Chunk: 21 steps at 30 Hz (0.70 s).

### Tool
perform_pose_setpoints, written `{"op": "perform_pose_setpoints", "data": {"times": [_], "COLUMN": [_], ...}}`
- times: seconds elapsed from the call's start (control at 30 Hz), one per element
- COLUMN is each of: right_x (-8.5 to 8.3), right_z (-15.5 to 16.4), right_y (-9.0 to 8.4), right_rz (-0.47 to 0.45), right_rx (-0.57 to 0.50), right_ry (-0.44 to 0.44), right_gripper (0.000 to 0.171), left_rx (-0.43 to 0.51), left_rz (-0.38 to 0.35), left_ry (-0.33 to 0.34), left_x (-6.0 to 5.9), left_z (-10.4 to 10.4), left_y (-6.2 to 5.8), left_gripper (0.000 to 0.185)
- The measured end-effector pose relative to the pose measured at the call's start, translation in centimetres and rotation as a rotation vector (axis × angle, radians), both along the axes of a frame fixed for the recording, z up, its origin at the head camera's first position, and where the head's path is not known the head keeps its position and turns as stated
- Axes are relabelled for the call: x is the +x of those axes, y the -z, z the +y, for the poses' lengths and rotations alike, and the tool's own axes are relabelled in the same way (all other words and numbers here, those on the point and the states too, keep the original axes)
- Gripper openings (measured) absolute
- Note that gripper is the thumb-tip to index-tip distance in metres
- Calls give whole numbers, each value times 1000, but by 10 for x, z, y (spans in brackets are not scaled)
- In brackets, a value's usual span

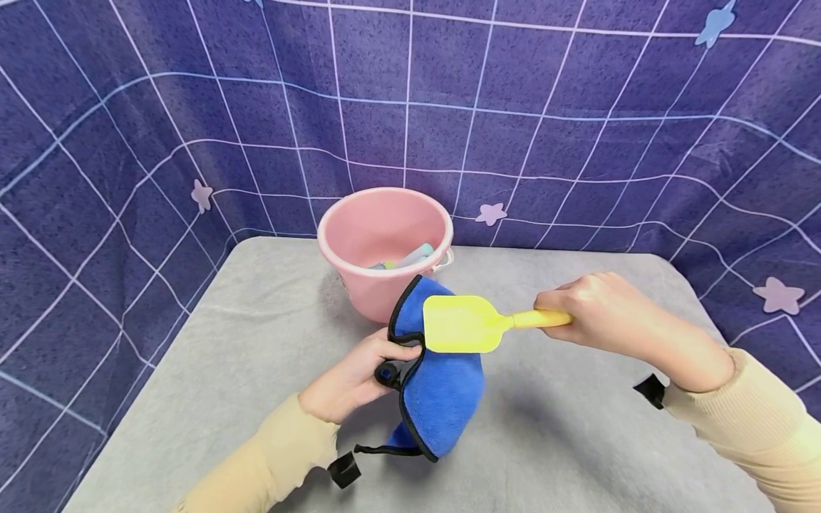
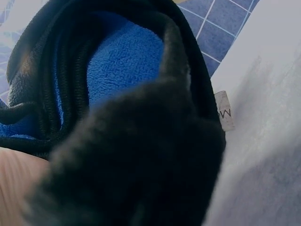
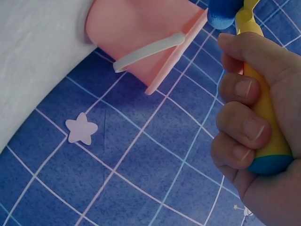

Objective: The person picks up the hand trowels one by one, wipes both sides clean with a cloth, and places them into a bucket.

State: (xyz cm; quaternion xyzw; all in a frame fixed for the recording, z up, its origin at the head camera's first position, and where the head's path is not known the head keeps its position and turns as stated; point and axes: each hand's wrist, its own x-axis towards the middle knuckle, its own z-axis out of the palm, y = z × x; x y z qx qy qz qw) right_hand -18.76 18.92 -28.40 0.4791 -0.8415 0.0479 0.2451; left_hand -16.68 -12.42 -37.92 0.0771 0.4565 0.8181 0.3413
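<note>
Right hand (image 1: 603, 313) curled tight around the handle of a yellow toy shovel (image 1: 471, 324), blade held level just above a blue cloth (image 1: 442, 388). Left hand (image 1: 355, 377) pinching that cloth (black-trimmed) at its edge, lifted off the grey tabletop (image 1: 256, 335). Behind — a pink bucket (image 1: 359, 231) with 2 or so pastel pieces inside, too small to identify.
</note>
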Motion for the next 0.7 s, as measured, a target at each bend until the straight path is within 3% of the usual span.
{"op": "perform_pose_setpoints", "data": {"times": [0.7], "right_x": [2], "right_z": [4], "right_y": [4], "right_rz": [-11], "right_rx": [-3], "right_ry": [37], "right_gripper": [31], "left_rx": [-26], "left_rz": [-9], "left_ry": [-42], "left_x": [5], "left_z": [-30], "left_y": [2], "left_gripper": [20]}}
